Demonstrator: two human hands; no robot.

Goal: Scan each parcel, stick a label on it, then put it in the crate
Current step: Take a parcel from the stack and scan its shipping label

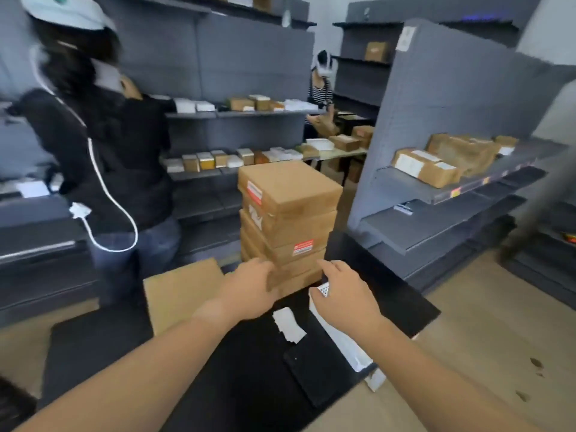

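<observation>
Head view. A stack of parcels (288, 213) stands at frame centre on the black table (249, 385). My left hand (249, 289) lies against the stack's lower left corner; blur hides whether its fingers grip. My right hand (343, 296) is just beside the lower right corner, fingers loosely spread, holding nothing, above a white label sheet (339, 341). A flat black device (314, 372) lies lower centre, near a white paper scrap (288, 325).

You face grey shelving (218, 57) along the back — another grey rack (436, 104) juts in on your right. Pale wood floor (498, 322) lies beneath, a white wall (327, 7) shows beyond, and your worktop (255, 385) is black.
</observation>
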